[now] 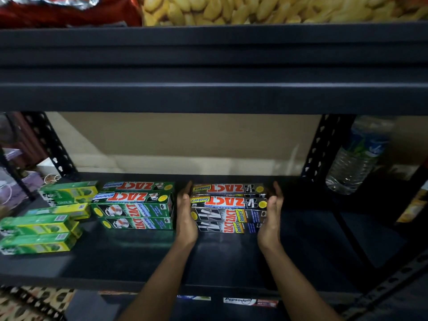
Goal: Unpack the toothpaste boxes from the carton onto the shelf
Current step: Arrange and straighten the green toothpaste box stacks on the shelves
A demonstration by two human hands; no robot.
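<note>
step: placing. Both hands sandwich a block of black ZACT Smokers boxes [229, 209] that sits on the shelf [231, 258]; looks like set-down/squaring-up, release not yet done.
next: judged: nudge the block square w/ its neighbour, then draw both palms straight out sideways so nothing drags or topples, then go back for more. Carton not in view, so can't tell how many are left.
risk: stack is loose, no wrap seen. A skewed pull-out could shear the top layer.
near edge: below the shelf lip a Pepsodent box [250, 301] shows on the lower tier, partly hidden.
arms: both forearms reach in over the front lip, roughly parallel, converging slightly twd the block.
left hand [185, 216]: palm flat on the block's left end, fingers straight, pointing rearward. Sits in the gap between the black block and the green stack.
right hand [271, 218]: mirrors it on the right end, palm inward, fingertips slightly bent round the rear corner. Hands apart, nothing pinched, block pressed between the palms.
block: appears 2 high, 2 deep, long side facing front, print upside down to the cam.
nbrs: green ZACT Whitening boxes [136, 205] just left, same orientation; green-yellow boxes [39, 232] further left, laid askew.
far: brown backboard [185, 140] behind; water bottle [356, 158] past the right upright; snack bags [254, 8] on the tier above.
</note>
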